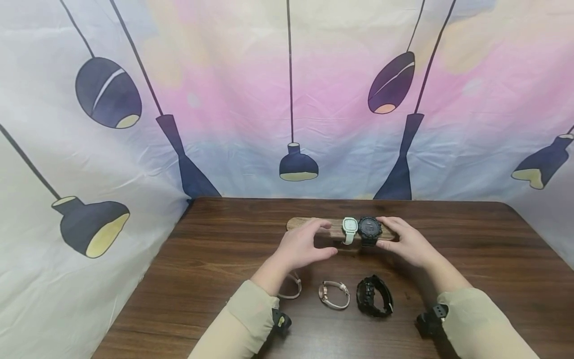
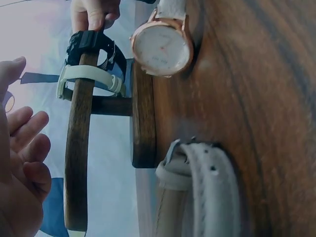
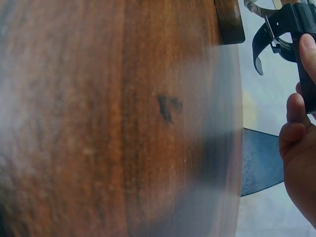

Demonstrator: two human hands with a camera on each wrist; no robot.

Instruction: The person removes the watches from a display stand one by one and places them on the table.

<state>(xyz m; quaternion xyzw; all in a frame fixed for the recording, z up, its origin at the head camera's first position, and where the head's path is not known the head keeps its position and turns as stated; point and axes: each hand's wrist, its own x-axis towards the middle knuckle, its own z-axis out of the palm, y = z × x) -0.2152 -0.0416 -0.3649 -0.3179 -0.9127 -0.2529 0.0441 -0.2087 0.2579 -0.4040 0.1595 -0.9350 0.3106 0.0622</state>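
Observation:
A wooden watch stand (image 2: 76, 163) has a long raised bar on a post over a flat base (image 2: 143, 128). Looped round the bar are a pale mint watch (image 1: 350, 226) with a squarish case and, right beside it, a chunky black watch (image 1: 369, 227). My right hand (image 1: 410, 243) pinches the bar's right end between thumb and fingers, close against the black watch. Around the bar's left half, my left hand (image 1: 301, 245) hovers with thumb and fingers spread apart, holding nothing. In the left wrist view its loosely bent fingers show beside the bar.
Nearer me on the dark wood table (image 1: 215, 279) lie a rose-gold watch (image 1: 334, 295) with a pale strap, another pale-strapped watch (image 1: 293, 289) partly behind my left wrist, and a second black watch (image 1: 374, 296). A cloth backdrop (image 1: 251, 99) printed with lamps hangs behind the table.

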